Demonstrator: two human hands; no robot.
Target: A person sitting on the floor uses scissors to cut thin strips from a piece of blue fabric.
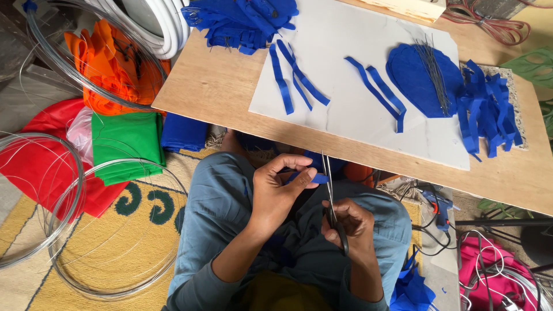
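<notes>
My left hand [277, 190] pinches a small strip of blue felt [311, 178] over my lap. My right hand [351, 227] grips a pair of scissors [329, 190], blades pointing up and open against the strip's right end. Both hands are just below the near edge of a low wooden board [213, 86]. On a white sheet [357, 86] on the board lie several cut blue felt strips [296, 78], a blue felt oval [417, 80] with a bundle of thin wires [435, 72] on it, and heaps of blue felt pieces [489, 106].
Folded green [127, 144], orange [112, 63], red [46, 155] and blue cloth lie on the floor at left, with wire hoops [109, 230] on a patterned mat. A blue glue gun [439, 206] with its cord and pink cloth [489, 259] lie at right.
</notes>
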